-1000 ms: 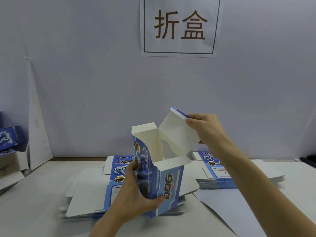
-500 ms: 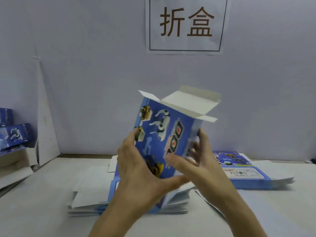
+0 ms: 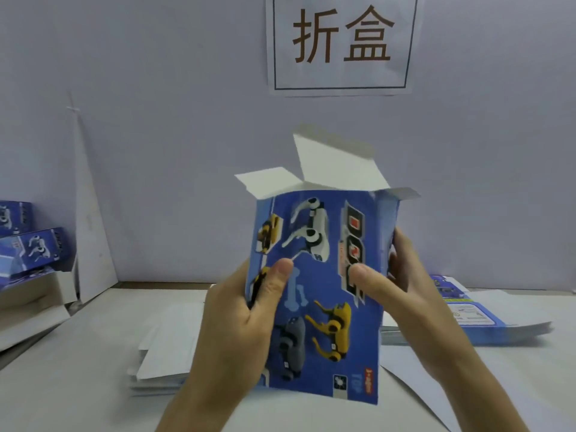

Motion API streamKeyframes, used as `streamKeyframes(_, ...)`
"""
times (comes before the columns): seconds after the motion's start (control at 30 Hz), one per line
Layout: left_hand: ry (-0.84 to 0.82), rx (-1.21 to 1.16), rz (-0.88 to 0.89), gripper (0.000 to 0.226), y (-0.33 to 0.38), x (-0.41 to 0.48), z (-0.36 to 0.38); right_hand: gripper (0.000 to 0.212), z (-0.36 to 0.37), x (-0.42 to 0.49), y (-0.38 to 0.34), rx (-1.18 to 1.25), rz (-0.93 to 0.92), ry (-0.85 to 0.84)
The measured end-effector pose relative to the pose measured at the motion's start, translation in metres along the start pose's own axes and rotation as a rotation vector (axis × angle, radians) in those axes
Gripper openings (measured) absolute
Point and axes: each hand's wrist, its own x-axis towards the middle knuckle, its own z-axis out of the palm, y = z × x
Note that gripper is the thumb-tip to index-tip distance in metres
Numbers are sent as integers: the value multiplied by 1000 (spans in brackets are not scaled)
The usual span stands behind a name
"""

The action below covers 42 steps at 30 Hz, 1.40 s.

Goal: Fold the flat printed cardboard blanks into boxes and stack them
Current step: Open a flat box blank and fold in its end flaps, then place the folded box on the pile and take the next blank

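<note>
A blue printed box (image 3: pixel 324 307) with robot-dog pictures is held upright above the table, its broad face toward me. Its white top flaps stand open. My left hand (image 3: pixel 246 319) grips the box's left edge, thumb pressed on the front face. My right hand (image 3: pixel 402 294) grips the right edge, thumb on the front, fingers behind. A pile of flat blanks (image 3: pixel 162 360) lies on the table behind the box, white sides up. A second pile of flat blanks (image 3: pixel 477 316) lies at the right, printed side up.
Folded blue boxes (image 3: pixel 34 251) are stacked at the far left on white cardboard. A paper sign (image 3: pixel 341 42) hangs on the wall. A loose white sheet (image 3: pixel 408 391) lies on the table at the lower right.
The box has been turned and lifted closer, so its broad printed face now points at me. My right hand left the top flap and took the right edge; both thumbs now sit on the front.
</note>
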Motion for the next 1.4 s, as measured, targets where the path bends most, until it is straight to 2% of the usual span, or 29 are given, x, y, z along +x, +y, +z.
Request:
streamKeyframes(0.07, -52, -168, -81, 24, 2, 0, 4, 69, -2, -3, -2, 5, 7, -30)
streamKeyframes(0.1, -60, -208, -104, 27, 0, 0, 5, 67, -2, -4, -4, -6, 4, -47)
streamKeyframes(0.2, 73, -32, -23, 49, -7, 1, 3, 78, -1, -4, -7, -59, -25, -57)
streamKeyframes(0.27, 106, -6, 0, 55, -8, 1, 2, 79, -1, -4, -8, -74, -27, -55)
streamKeyframes(0.37, 29, -119, -25, 28, -6, 2, 1, 82, 2, -7, -10, -143, 8, -114)
streamKeyframes(0.43, 8, -85, 9, 16, -5, 3, -1, 94, 5, -9, -8, -167, 44, -141)
streamKeyframes(0.53, 93, 63, 65, 40, -9, 3, -2, 111, 4, -9, -5, -223, 62, -113)
streamKeyframes(0.6, 86, 101, 109, 33, -7, 2, -1, 106, 3, -9, -6, -225, 74, -114)
streamKeyframes(0.7, 20, -37, 96, 14, -4, 1, 2, 84, 3, -11, -7, -136, 99, -145)
streamKeyframes(0.77, 30, -63, 83, 19, -7, 0, 2, 89, 4, -10, -6, -147, 95, -120)
streamKeyframes(0.83, 82, 67, 132, 29, -9, 0, 2, 90, 3, -8, -5, -167, 68, -71)
streamKeyframes(0.9, 90, 112, 150, 23, -8, 0, 3, 91, -2, -7, -4, -144, 61, -63)
streamKeyframes(0.97, 12, -62, 71, 17, -5, 2, 0, 94, -7, -9, -3, -118, 80, -93)
streamKeyframes(1.0, -78, -159, 10, 19, -7, 5, -4, 93, -9, -9, -3, -102, 84, -105)
streamKeyframes(1.03, -190, -220, -53, 29, -10, 8, -11, 90, -10, -10, -2, -75, 81, -113)
streamKeyframes(1.1, -427, -244, -213, 67, -14, 14, -25, 82, -10, -9, 0, 3, 67, -99)
streamKeyframes(1.17, -619, -217, -387, 91, -16, 16, -35, 86, -7, -8, 1, 40, 77, -79)
streamKeyframes(1.2, -660, -213, -450, 89, -18, 14, -38, 90, -6, -8, 1, 39, 93, -83)
streamKeyframes(1.3, -630, -242, -547, 71, -24, 7, -45, 95, 2, -7, 3, 49, 158, -82)
streamKeyframes(1.4, -688, -253, -532, 72, -29, -4, -61, 90, 16, -5, 12, 71, 198, 0)
